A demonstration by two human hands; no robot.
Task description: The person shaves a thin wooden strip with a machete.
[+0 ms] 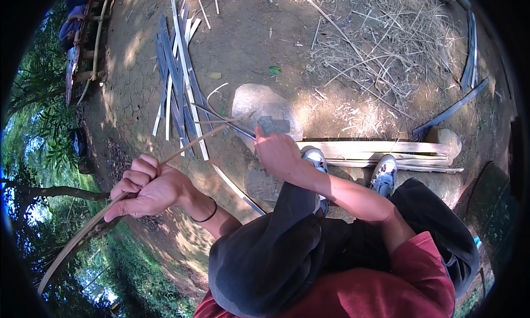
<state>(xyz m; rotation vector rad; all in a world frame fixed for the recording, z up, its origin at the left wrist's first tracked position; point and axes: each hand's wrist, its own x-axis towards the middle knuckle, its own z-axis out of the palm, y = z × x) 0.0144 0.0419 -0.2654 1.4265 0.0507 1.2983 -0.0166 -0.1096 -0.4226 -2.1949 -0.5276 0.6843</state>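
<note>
- Long pale strip [190, 146]: best drawn in a smooth, even pull (a jerk could split it, I judge). Its long axis slants from lower left to upper right, the far end pointing over the stone's left edge.
- Stone [265, 103]: on the ground, beneath that far end.
- Left hand [148, 188]: fingers curled tight around the strip.
- Right hand [279, 155]: fingers closed on the blade's hidden grip; a constant angle should help.
- Thin dark blade [240, 130]: crosses the strip; contact unclear.
</note>
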